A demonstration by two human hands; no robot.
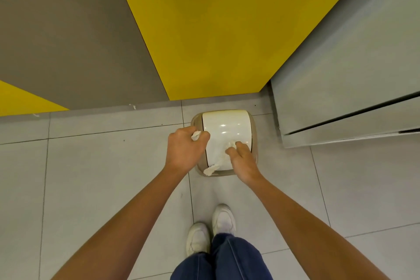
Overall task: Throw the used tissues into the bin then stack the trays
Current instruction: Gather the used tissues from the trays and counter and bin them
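- The small tissue (196, 136) is a crumpled white wad pinched in your left hand (185, 148), with only a bit of it showing between the thumb and the curled fingers.
- The long tissue (217, 162) is gripped at its upper end by your right hand (244, 161). The rest trails down and to the left across the lid, and its twisted tail reaches the bin's near edge.
- Your left hand is curled closed around its wad and sits over the left edge of the bin. Whether it touches the lid, you cannot tell from this view.
- Your right hand has its fingers bent over the bunched tissue, against the near right part of the lid.
- The bin (196, 120) stands on the floor straight in front of you, close to the wall, with a tan body showing as a rim around the top.
- The lid (227, 127) is glossy white and domed, and covers the bin's opening.
- The floor (102, 177) is pale grey tile with dark joints.
- Your white shoes (223, 219) stand just short of the bin, with blue jeans (227, 259) above them.
- The wall behind the bin has a yellow panel (216, 29) beside a grey-brown panel (68, 41).
- A grey metal cabinet (341, 75) stands to the right of the bin, near it but apart.
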